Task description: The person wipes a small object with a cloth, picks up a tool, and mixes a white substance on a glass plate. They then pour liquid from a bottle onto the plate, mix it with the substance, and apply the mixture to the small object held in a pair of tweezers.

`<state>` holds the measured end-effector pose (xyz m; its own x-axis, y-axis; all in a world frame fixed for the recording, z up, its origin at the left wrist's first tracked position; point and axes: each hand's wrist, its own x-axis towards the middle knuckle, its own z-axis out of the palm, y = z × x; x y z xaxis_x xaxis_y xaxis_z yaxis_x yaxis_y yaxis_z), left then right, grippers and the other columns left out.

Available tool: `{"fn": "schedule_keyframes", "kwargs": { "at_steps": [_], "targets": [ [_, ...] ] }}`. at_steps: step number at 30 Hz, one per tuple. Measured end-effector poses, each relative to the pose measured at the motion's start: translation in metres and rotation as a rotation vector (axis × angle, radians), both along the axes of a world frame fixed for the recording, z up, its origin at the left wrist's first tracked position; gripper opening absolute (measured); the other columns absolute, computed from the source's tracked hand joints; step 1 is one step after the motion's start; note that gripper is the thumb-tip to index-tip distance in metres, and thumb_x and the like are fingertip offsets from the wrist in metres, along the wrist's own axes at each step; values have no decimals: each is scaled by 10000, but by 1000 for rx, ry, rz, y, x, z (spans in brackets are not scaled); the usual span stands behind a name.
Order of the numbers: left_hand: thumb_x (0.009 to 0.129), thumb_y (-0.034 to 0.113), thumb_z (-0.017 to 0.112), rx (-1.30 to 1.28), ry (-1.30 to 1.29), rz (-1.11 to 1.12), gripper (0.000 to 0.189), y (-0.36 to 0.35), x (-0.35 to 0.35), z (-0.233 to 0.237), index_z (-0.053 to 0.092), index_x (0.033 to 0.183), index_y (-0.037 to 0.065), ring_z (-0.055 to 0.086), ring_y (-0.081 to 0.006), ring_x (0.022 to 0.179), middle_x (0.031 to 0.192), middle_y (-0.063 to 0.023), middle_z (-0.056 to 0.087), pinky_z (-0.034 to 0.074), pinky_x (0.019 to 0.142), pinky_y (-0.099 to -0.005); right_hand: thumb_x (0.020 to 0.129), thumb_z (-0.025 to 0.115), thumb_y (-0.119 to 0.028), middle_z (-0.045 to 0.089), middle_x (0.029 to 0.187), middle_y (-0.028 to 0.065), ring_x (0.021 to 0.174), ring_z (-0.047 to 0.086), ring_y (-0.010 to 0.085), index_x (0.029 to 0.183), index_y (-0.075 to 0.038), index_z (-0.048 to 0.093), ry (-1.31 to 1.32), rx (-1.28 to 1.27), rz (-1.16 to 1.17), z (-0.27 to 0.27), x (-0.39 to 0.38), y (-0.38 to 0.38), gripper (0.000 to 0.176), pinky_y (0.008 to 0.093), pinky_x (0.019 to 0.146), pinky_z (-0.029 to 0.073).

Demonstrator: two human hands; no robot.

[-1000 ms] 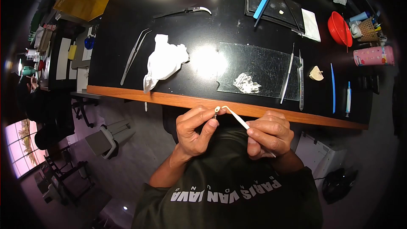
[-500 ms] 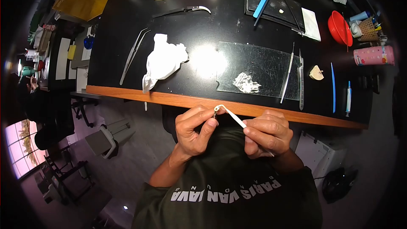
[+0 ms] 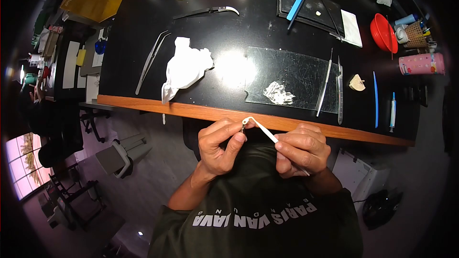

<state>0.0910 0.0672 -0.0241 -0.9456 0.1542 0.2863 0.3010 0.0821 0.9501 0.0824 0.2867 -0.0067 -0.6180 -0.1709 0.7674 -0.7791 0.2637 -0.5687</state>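
Observation:
Just in front of the table edge, my left hand (image 3: 217, 148) pinches a small piece (image 3: 245, 122) between thumb and forefinger; it has a pale top and a dark, metal-looking stem. My right hand (image 3: 304, 148) grips a slim white hand tool (image 3: 265, 133) like a pen. The tool's bent tip meets the pale top of the small piece. Beyond my hands lies a scratched glass plate (image 3: 282, 62), with a smear of white paste (image 3: 278, 94) near its front edge. Two thin metal instruments lie at the plate's right end, one a scalpel-like handle (image 3: 340, 91).
A crumpled white cloth (image 3: 186, 69) and metal tweezers (image 3: 150, 64) lie to the left. Curved black tweezers (image 3: 208, 12) are farther back. On the right are a beige block (image 3: 356, 82), a blue stick (image 3: 376, 100), a syringe (image 3: 393, 112) and a red bowl (image 3: 383, 33).
The tool tip has shifted very slightly at the small piece's top. Both hands keep nearly the same place and grip.

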Motion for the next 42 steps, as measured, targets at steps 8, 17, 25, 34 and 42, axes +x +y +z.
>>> {"fn": "schedule_keyframes", "kwargs": {
  "at_steps": [8,17,25,34,42],
  "targets": [
    [991,51,694,21,-61,1,246,-2,2,1,789,1184,-68,679,-168,709,803,-120,707,517,667,-283,973,771,-140,753,900,60,653,739,140,1053,-56,777,15,-22,13,-5,1,1,116,241,457,470],
    [1059,152,643,11,-23,1,291,0,0,1,764,1141,-99,655,-161,659,807,-130,694,469,595,-282,1016,776,-240,751,899,62,657,740,142,1060,-53,775,2,-7,-2,-3,1,0,192,241,459,470],
    [1060,162,646,-3,-34,8,297,0,1,3,770,1137,-96,656,-164,664,794,-123,686,471,602,-284,1004,770,-188,753,889,75,644,735,145,1044,-42,772,10,-10,9,-3,0,2,151,247,465,503],
    [1057,163,644,-14,-43,6,299,-1,1,2,773,1141,-93,671,-178,674,816,-136,708,499,627,-293,885,728,-24,747,875,97,627,724,169,1025,-15,757,-15,-15,-21,1,1,4,143,273,483,532],
    [1005,49,688,-2,-64,19,228,1,0,4,794,1172,-65,662,-143,675,768,-108,697,504,647,-265,773,672,31,728,853,144,610,690,214,986,38,749,-103,144,-296,6,6,23,227,320,537,551]
  ]
}}
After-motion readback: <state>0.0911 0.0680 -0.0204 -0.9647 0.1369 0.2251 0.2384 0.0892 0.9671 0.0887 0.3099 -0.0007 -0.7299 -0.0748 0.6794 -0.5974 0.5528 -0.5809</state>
